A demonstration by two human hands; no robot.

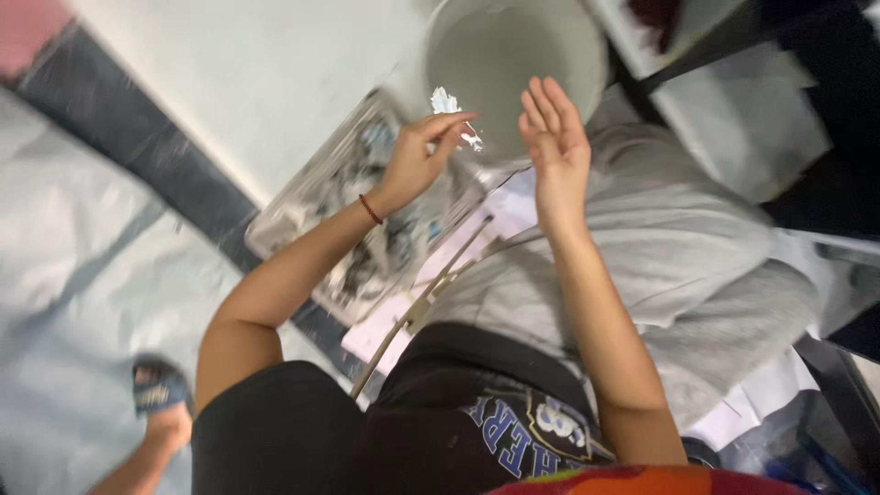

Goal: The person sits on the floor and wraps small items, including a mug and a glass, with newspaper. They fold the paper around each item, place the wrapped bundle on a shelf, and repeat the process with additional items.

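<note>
My left hand (420, 154) pinches a small crumpled scrap of white paper (447, 103) between thumb and fingertips, over the rim of a pale round bucket (513, 55). My right hand (555, 137) is raised beside it with flat, spread fingers and holds nothing, its fingertips over the bucket's near edge. A thin red band circles my left wrist (370, 209). The bucket's inside looks grey and its contents cannot be made out.
A clear plastic tray of torn printed scraps (353, 197) lies under my left forearm. Grey cloth (697, 247) covers the surface to the right. Pale paper sheets and a thin wooden stick (417, 307) lie near my body. My sandalled foot (158, 399) stands on the pale floor.
</note>
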